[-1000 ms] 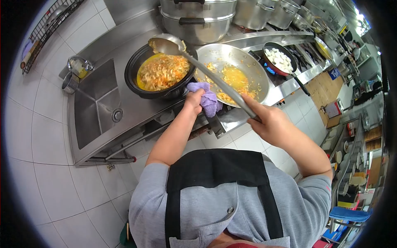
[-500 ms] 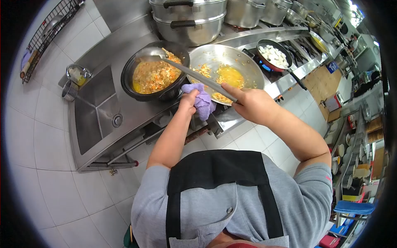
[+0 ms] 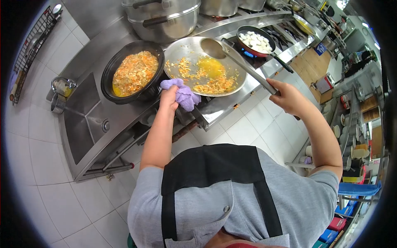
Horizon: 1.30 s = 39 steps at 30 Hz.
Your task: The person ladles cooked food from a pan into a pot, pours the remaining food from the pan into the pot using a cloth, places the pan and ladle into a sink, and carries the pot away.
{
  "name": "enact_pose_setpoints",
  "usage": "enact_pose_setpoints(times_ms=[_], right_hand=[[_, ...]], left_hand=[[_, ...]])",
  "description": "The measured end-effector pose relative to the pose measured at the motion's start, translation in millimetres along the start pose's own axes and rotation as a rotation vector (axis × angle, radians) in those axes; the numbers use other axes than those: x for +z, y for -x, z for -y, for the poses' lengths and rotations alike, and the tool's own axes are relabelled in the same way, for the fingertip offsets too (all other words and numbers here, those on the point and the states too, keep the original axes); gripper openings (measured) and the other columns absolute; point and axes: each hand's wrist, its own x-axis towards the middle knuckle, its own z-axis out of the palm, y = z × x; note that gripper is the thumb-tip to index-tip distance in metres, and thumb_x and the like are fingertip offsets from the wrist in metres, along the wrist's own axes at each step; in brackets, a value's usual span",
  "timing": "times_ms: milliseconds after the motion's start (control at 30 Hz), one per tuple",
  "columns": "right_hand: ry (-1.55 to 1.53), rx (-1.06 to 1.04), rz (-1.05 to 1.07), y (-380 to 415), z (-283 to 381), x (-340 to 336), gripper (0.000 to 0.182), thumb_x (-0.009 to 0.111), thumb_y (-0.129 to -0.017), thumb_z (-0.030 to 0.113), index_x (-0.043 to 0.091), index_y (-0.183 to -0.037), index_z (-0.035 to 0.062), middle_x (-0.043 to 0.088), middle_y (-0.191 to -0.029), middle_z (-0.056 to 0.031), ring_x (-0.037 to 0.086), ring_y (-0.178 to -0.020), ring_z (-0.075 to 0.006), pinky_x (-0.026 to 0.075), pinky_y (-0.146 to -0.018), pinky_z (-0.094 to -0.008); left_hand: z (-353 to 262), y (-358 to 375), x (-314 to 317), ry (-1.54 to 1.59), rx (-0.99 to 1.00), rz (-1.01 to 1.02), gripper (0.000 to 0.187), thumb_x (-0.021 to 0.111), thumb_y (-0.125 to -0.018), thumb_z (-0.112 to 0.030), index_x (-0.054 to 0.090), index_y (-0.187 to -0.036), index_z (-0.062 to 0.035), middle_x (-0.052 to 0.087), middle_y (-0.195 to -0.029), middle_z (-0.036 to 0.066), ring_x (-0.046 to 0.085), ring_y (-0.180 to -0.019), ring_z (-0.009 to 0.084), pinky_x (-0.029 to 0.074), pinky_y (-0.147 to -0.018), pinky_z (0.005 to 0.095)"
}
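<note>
My right hand (image 3: 289, 97) is closed around the long handle of a metal ladle (image 3: 214, 48). The ladle's bowl is over the far side of a wide steel pan (image 3: 184, 46), which holds yellow liquid and orange-and-pale shredded food (image 3: 215, 84). A bunched purple cloth (image 3: 187, 98) is gripped in my left hand (image 3: 168, 99) at the pan's near left edge; whether a pan handle lies inside the cloth is hidden. Left of the pan stands a black pot (image 3: 108, 62) heaped with a similar shredded mixture (image 3: 136, 73).
Stacked steel steamer pots (image 3: 161, 27) stand behind the pan. On a lit burner to the right sits a frying pan (image 3: 264, 51) of white pieces, its handle pointing toward me. A sink (image 3: 82, 124) is at the left, and crowded shelves (image 3: 351, 136) line the far right.
The ladle has moved right from over the black pot to over the steel pan, my right hand going right with it. My left hand still grips the cloth. The camera view has shifted.
</note>
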Motion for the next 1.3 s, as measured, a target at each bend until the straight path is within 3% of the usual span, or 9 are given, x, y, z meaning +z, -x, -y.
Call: enact_pose_setpoints(times_ms=[200, 300, 400, 500, 633, 833, 1100, 1200, 1300], right_hand=[[0.459, 0.154, 0.054, -17.6, -31.0, 15.5, 0.053, 0.057, -0.08, 0.015, 0.046, -0.132, 0.0112, 0.064, -0.091, -0.0187, 0.061, -0.085, -0.0331, 0.048, -0.077, -0.0396], [0.293, 0.134, 0.138, -11.5, -27.0, 10.7, 0.051, 0.055, -0.082, 0.016, 0.045, -0.132, 0.0096, 0.062, -0.079, -0.0155, 0.062, -0.067, -0.0275, 0.051, -0.063, -0.0374], [-0.212, 0.391, 0.373, 1.9, -3.2, -5.8, 0.044, 0.053, -0.085, 0.017, 0.048, -0.128, 0.0057, 0.055, -0.065, -0.0071, 0.054, -0.045, -0.0161, 0.045, -0.042, -0.0301], [-0.633, 0.449, 0.386, 15.5, -1.4, -3.1, 0.028, 0.051, -0.089, 0.017, 0.051, -0.113, 0.0038, 0.046, -0.059, 0.0006, 0.042, -0.035, -0.0056, 0.034, -0.031, -0.0218], [-1.082, 0.577, 0.508, 32.1, 19.1, 2.3, 0.01, 0.05, -0.092, 0.017, 0.045, -0.094, 0.009, 0.046, -0.059, 0.0005, 0.041, -0.036, -0.004, 0.032, -0.029, -0.0189], [-1.335, 0.56, 0.521, 28.2, 70.3, 15.1, 0.028, 0.041, -0.095, 0.021, 0.049, -0.118, 0.0073, 0.038, -0.057, 0.0051, 0.035, -0.035, -0.0009, 0.03, -0.028, -0.0164], [-1.99, 0.346, 0.687, -55.8, 41.6, 74.2, 0.02, 0.038, -0.097, 0.021, 0.046, -0.107, 0.0052, 0.039, -0.059, 0.0067, 0.034, -0.037, 0.0007, 0.028, -0.03, -0.0155], [-2.059, 0.334, 0.628, -64.4, 35.3, 88.4, 0.03, 0.039, -0.097, 0.021, 0.045, -0.119, 0.0011, 0.039, -0.061, 0.0051, 0.034, -0.037, 0.0, 0.029, -0.028, -0.0154], [-1.928, 0.298, 0.587, -54.6, 28.0, 84.4, 0.029, 0.042, -0.097, 0.02, 0.045, -0.118, 0.0013, 0.04, -0.061, 0.0048, 0.035, -0.036, -0.0001, 0.028, -0.028, -0.0151]], left_hand=[[-9.6, 18.8, 24.8, -0.016, 0.076, 0.045, 0.024, 0.05, -0.08, 0.002, 0.058, -0.102, 0.0028, 0.062, -0.096, 0.011, 0.063, -0.086, 0.0228, 0.054, -0.075, 0.0365], [-8.6, 15.7, 30.8, -0.069, 0.111, 0.066, 0.028, 0.047, -0.079, 0.004, 0.054, -0.106, 0.0018, 0.06, -0.1, 0.01, 0.062, -0.089, 0.0222, 0.053, -0.076, 0.0358], [-12.2, 16.8, 37.8, -0.067, 0.139, 0.098, 0.03, 0.045, -0.079, 0.005, 0.053, -0.107, 0.0013, 0.059, -0.102, 0.01, 0.061, -0.09, 0.0218, 0.053, -0.076, 0.0356], [-14.7, 16.1, 40.7, -0.047, 0.142, 0.106, 0.03, 0.045, -0.078, 0.005, 0.052, -0.107, 0.0012, 0.059, -0.1, 0.01, 0.061, -0.089, 0.0216, 0.052, -0.076, 0.0354], [-22.9, 24.0, 47.7, -0.074, 0.152, 0.118, 0.029, 0.045, -0.077, 0.005, 0.053, -0.105, 0.0013, 0.059, -0.098, 0.01, 0.062, -0.086, 0.0212, 0.052, -0.076, 0.035], [-22.7, 34.4, 61.2, -0.096, 0.159, 0.139, 0.028, 0.046, -0.076, 0.005, 0.055, -0.103, 0.0016, 0.06, -0.096, 0.01, 0.061, -0.083, 0.0207, 0.052, -0.073, 0.0341], [-20.0, 43.2, 57.3, -0.222, 0.174, 0.12, 0.029, 0.047, -0.077, 0.004, 0.054, -0.105, 0.0015, 0.06, -0.096, 0.01, 0.061, -0.085, 0.0216, 0.051, -0.074, 0.034], [-16.5, 38.2, 49.0, -0.203, 0.155, 0.109, 0.03, 0.047, -0.077, 0.004, 0.053, -0.107, 0.0014, 0.06, -0.097, 0.01, 0.061, -0.086, 0.0218, 0.052, -0.074, 0.0344], [-15.4, 32.7, 34.4, -0.209, 0.122, 0.101, 0.03, 0.046, -0.078, 0.003, 0.054, -0.107, 0.0014, 0.06, -0.098, 0.011, 0.061, -0.087, 0.0223, 0.052, -0.075, 0.035]])
